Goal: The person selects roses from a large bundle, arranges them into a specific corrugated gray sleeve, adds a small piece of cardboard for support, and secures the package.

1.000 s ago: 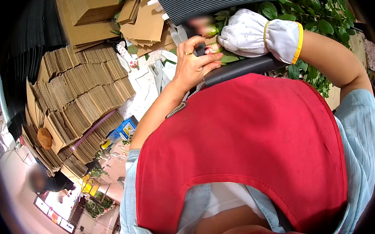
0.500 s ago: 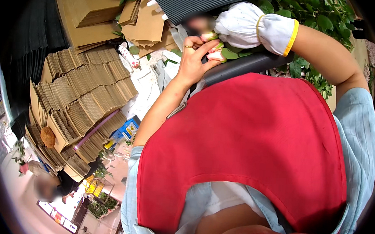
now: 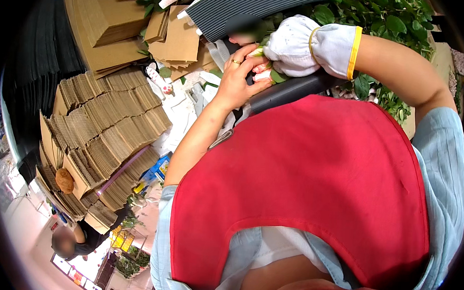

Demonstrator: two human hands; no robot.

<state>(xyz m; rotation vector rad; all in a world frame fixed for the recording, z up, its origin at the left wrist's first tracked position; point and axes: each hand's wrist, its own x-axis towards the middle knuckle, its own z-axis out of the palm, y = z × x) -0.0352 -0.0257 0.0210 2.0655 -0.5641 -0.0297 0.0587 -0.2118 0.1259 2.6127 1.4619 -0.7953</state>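
At the top middle, pink-and-white roses (image 3: pixel 262 76) with green leaves lie between my two hands. My bare left hand (image 3: pixel 239 78), with a ring on one finger, curls its fingers round the blossoms from the left. In a white cotton glove with yellow trim, my right hand (image 3: pixel 289 47) is closed round the roses just below their heads; its fingertips are mostly hidden. Under the flowers runs a smooth dark padded edge (image 3: pixel 292 91), close to my red apron. A black ribbed panel (image 3: pixel 255 10) stands just beyond my hands.
Cut green foliage (image 3: pixel 390 22) is heaped at the top right. Stacked corrugated cardboard (image 3: pixel 105 120) fills the left, with flat brown cardboard (image 3: pixel 110 12) behind. A blue box (image 3: pixel 161 166) sits by my left elbow. Another person (image 3: pixel 72 241) is far off at lower left.
My left fingers have shifted slightly and cover the blossoms a little differently. The gloved right hand has moved slightly left and down. The whole view has tilted a little.
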